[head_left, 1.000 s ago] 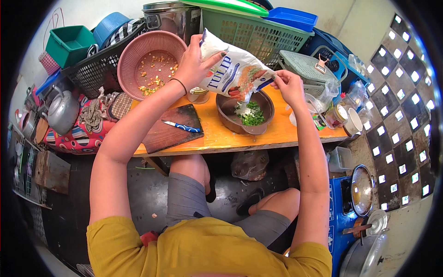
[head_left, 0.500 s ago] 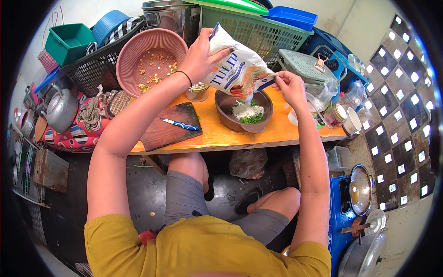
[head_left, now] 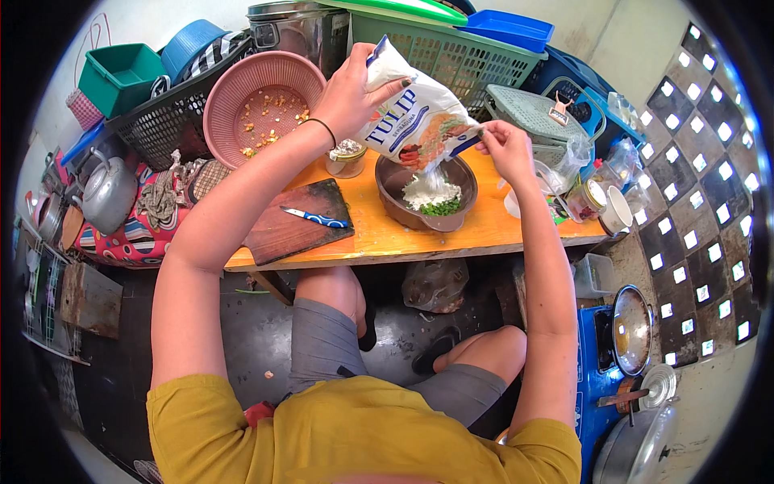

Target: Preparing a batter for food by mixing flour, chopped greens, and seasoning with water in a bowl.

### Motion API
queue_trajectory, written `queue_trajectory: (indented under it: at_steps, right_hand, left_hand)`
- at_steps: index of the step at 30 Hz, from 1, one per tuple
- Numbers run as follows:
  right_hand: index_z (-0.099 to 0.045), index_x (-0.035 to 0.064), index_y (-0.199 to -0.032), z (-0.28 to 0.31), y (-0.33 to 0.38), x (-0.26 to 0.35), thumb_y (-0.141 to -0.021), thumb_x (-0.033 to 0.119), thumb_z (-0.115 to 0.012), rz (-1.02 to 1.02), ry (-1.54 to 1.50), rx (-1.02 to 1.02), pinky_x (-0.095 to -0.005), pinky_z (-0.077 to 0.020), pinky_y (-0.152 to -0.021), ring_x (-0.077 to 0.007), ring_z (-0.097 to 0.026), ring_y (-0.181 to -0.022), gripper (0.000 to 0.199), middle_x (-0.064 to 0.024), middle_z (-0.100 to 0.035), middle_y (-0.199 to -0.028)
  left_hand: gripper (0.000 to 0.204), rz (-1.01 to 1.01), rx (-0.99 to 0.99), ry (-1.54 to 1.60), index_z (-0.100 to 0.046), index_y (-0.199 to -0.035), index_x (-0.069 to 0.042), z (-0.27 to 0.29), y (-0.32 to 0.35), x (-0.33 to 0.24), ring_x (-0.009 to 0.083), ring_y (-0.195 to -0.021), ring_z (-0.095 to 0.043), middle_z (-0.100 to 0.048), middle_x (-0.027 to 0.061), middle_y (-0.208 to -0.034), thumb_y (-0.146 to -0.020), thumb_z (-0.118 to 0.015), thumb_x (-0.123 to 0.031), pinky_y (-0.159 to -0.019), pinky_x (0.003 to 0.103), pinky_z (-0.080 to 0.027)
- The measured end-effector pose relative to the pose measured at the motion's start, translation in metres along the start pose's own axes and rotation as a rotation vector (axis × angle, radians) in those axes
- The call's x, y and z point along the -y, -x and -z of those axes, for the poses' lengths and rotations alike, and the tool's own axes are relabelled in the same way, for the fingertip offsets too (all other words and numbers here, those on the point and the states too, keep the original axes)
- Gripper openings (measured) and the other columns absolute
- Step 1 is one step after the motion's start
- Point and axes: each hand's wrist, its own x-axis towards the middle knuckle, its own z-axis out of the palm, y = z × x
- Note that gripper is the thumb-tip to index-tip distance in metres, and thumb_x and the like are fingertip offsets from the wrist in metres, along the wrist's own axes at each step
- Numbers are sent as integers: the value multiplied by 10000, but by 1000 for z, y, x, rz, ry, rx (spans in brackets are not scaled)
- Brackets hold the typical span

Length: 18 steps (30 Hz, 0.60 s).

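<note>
A white and blue flour bag (head_left: 415, 109) is tipped above a brown bowl (head_left: 395, 206). My left hand (head_left: 352, 93) grips its upper left side. At the lower right corner, my right hand (head_left: 505, 152) pinches the bag's edge. White flour (head_left: 430, 189) falls from the bag's mouth and heaps over chopped green pieces (head_left: 442, 208) in the bowl. Left of the bowl, a knife (head_left: 316, 217) with a blue and white handle lies on a dark wooden cutting board (head_left: 294, 234). A jar (head_left: 345, 160) with whitish contents stands behind the board, partly under my left forearm.
On the orange tabletop (head_left: 500, 230), a pink basket (head_left: 222, 101) with scattered yellowish bits stands at the back left. Green crates (head_left: 451, 60) line the back. Jars and a white cup (head_left: 617, 211) crowd the right end. A blue stove (head_left: 592, 355) with a pan (head_left: 631, 329) is at my right.
More flour is pouring out in a thicker stream, and the white heap in the bowl has grown over the green pieces. Both hands keep nearly the same places on the bag.
</note>
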Motion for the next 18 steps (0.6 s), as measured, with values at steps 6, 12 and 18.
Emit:
queue_trajectory:
  at_steps: [6, 12, 18]
  right_hand:
    - [-707, -25, -1038, 0, 2, -2, -966, 71, -636, 22, -6, -13, -238, -554, -669, -103, -731, -751, 140, -65, -749, -832]
    - [-704, -28, -1042, -2, 1, 2, -968, 74, -633, 45, -6, -11, -243, -553, -669, -107, -731, -748, 144, -67, -749, -829]
    - [-702, -34, -1031, -3, -1, 4, -967, 81, -638, 48, -9, -23, -237, -551, -656, -102, -727, -736, 146, -70, -748, -820]
  left_hand:
    - [536, -4, 1, 17, -443, -1244, -19, 2, -2, 1, 325, -990, -714, -694, 210, -1052, -949, -707, -380, -821, 413, -561]
    - [551, 17, 1, 19, -444, -1239, -27, 7, -3, 1, 346, -1011, -704, -690, 220, -1067, -936, -715, -398, -837, 432, -553]
    - [546, 8, -22, 15, -445, -1239, -30, 8, -1, 4, 341, -995, -708, -692, 214, -1058, -938, -714, -398, -819, 429, -557]
